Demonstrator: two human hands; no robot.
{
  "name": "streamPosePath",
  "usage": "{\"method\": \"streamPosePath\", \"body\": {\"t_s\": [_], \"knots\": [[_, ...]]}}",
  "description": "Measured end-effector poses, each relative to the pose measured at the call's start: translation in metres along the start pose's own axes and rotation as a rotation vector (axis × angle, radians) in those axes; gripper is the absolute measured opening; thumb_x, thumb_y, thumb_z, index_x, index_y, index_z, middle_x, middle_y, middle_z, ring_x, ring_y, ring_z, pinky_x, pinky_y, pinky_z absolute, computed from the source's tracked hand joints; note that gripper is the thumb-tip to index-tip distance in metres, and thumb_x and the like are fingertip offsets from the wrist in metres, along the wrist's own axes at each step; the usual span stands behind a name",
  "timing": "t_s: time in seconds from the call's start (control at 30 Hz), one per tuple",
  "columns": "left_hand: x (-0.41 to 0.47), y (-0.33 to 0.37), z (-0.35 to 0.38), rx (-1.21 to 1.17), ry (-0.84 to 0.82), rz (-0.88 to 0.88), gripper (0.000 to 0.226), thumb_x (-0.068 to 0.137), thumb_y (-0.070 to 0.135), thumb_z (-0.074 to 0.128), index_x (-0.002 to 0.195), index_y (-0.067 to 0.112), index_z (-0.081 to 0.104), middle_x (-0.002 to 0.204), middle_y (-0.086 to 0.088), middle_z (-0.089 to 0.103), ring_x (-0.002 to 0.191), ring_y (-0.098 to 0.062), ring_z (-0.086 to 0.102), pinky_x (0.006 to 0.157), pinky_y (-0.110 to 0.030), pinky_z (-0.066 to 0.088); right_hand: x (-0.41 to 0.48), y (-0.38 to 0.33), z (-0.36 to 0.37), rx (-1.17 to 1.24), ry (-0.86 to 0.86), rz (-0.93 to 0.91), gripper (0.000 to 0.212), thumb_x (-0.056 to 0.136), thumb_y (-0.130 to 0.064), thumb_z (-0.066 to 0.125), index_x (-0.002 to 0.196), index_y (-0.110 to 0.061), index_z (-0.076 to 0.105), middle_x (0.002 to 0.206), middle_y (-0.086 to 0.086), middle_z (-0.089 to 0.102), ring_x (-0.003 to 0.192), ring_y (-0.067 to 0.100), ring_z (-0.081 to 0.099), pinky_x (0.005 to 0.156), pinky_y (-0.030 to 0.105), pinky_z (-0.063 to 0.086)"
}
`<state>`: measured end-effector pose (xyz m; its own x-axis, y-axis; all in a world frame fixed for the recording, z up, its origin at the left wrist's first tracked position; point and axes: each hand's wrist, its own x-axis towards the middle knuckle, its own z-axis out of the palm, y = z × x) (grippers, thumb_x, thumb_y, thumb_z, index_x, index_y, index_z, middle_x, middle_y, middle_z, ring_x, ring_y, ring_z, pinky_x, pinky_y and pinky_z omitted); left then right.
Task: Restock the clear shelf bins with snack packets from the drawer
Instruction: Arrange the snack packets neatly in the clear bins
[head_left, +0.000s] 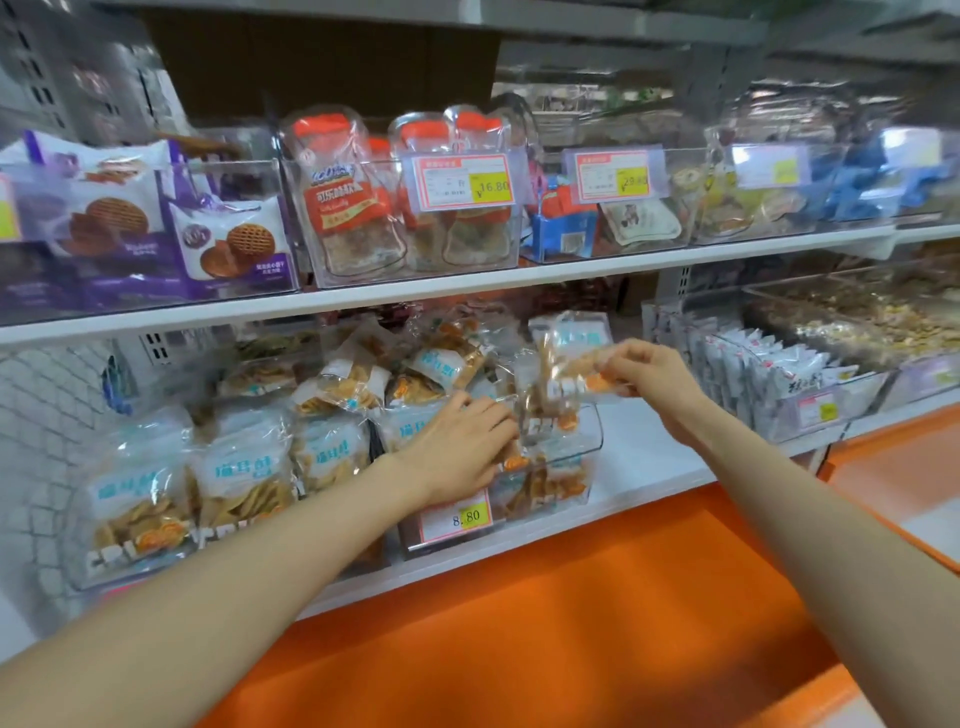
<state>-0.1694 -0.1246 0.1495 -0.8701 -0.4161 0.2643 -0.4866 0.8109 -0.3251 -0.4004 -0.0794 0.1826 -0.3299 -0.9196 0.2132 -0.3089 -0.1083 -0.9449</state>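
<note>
I'm pinching a chip packet (571, 364) by one end in my right hand (654, 384), just above the clear bin (587, 441) on the lower shelf (649, 457). The thin grip could slip, or forcing the packet in could push others over the rim. My left hand (467, 441), fingers together, presses on the packets in the bin, which looks nearly full. The neighbouring bin (156, 519) holds the same chips upright.

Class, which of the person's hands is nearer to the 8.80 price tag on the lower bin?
Left. The left hand rests on packets just above the 8.80 price tag; the right hand pinches a packet higher, off to the right.
</note>
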Motion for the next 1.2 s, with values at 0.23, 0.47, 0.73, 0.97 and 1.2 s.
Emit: {"method": "streamPosePath", "body": {"t_s": [0.23, 0.47, 0.73, 0.97, 1.2], "knots": [[0.004, 0.011, 0.006, -0.016, -0.059, -0.039, 0.044, 0.092, 0.033, 0.053, 0.134, 0.021, 0.043, 0.138, -0.002, 0.037, 0.128, -0.020, 0.030, 0.106, -0.032, 0.021, -0.019, 0.029, 0.039, -0.533, 0.139, -0.155, 0.018, 0.085, -0.009, 0.064, 0.099, -0.012, 0.054, 0.079, -0.004, 0.051, 0.072, 0.017, 0.053, 0.062, 0.028, 0.038], [0.003, 0.011, 0.005, -0.158, -0.094, -0.122, 0.030, 0.093, 0.028, 0.050, 0.120, 0.018, 0.056, 0.130, -0.001, 0.041, 0.121, -0.018, 0.035, 0.099, -0.029, 0.024, -0.042, 0.036, 0.062, -0.516, -0.092, -0.302, 0.055, 0.077, -0.034, 0.064, 0.130, -0.027, 0.049, 0.113, 0.000, 0.039, 0.084, 0.018, 0.055, 0.080, 0.026, 0.044], [-0.003, 0.002, 0.005, -0.254, -0.181, -0.093, 0.030, 0.092, 0.027, 0.055, 0.121, 0.024, 0.058, 0.139, 0.002, 0.033, 0.130, -0.016, 0.024, 0.108, -0.032, 0.014, -0.035, 0.048, 0.074, -0.727, 0.120, -0.316, 0.048, 0.081, -0.010, 0.068, 0.124, -0.020, 0.049, 0.109, 0.005, 0.037, 0.077, 0.027, 0.052, 0.067, 0.032, 0.044], [-0.004, 0.007, 0.006, -0.229, -0.186, -0.103, 0.029, 0.092, 0.024, 0.053, 0.121, 0.026, 0.056, 0.142, -0.001, 0.030, 0.131, -0.020, 0.022, 0.110, -0.035, 0.015, -0.010, 0.043, 0.085, -0.712, 0.125, -0.305, 0.052, 0.080, -0.003, 0.066, 0.122, -0.020, 0.041, 0.110, 0.009, 0.040, 0.079, 0.033, 0.056, 0.065, 0.034, 0.044], [-0.001, 0.008, 0.005, -0.176, -0.117, -0.136, 0.042, 0.093, 0.030, 0.051, 0.133, 0.021, 0.045, 0.142, -0.003, 0.031, 0.131, -0.019, 0.026, 0.110, -0.035, 0.019, -0.016, 0.033, 0.074, -0.934, 0.149, -0.241, 0.051, 0.078, -0.043, 0.068, 0.117, -0.017, 0.048, 0.111, 0.011, 0.043, 0.102, 0.031, 0.046, 0.075, 0.036, 0.043]]}}
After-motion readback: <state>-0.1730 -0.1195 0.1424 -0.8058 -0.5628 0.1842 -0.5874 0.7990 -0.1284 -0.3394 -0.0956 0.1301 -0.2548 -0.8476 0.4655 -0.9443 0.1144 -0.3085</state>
